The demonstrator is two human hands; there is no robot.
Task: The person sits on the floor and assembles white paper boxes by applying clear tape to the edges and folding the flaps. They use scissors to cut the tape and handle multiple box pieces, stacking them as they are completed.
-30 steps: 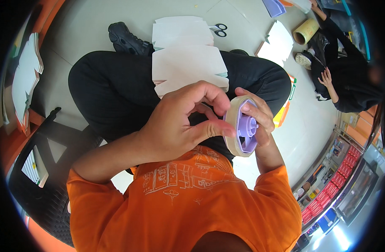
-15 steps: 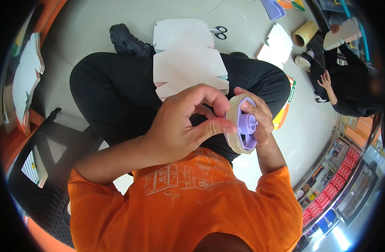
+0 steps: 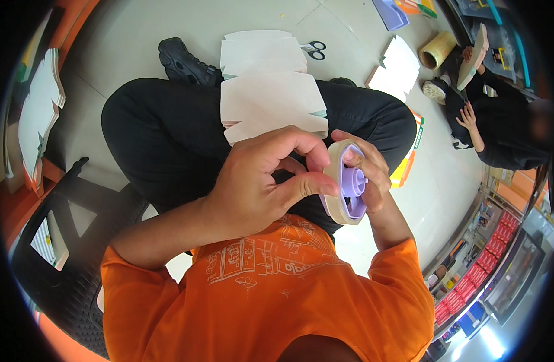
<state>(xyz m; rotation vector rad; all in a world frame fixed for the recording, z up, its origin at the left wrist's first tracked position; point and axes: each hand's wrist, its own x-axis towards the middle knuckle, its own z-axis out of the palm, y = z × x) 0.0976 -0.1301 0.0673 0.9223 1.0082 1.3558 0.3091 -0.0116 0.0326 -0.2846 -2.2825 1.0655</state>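
Presently, we find the tape (image 3: 337, 208), a pale roll, seated around a purple holder (image 3: 353, 182), in front of the shirt (image 3: 277, 289) and right of the lap's middle. The right hand (image 3: 373, 166) grips the holder from its far right side, thumb on its inner rim and fingers curled behind; its round hub faces right. The left hand (image 3: 262, 181) is bent, thumb and forefinger drawn toward each other at the roll's left side. The thumb tip meets the tape; the forefinger tip lies just beside the edge. We cannot tell whether a loose end is pinched between them.

Between the knees we note a near stack (image 3: 274, 99) of pale cut card, with a far stack (image 3: 262, 54) directly beyond it. Scissors (image 3: 317, 50) — black-handled — lie on the floor (image 3: 343, 72), handles pointing right, just beside the far stack. Farther right we record white sheets (image 3: 396, 69) and a yellowish tube (image 3: 437, 50). A co-worker (image 3: 500, 130) in black — face blurred — holds up a card piece (image 3: 473, 58).
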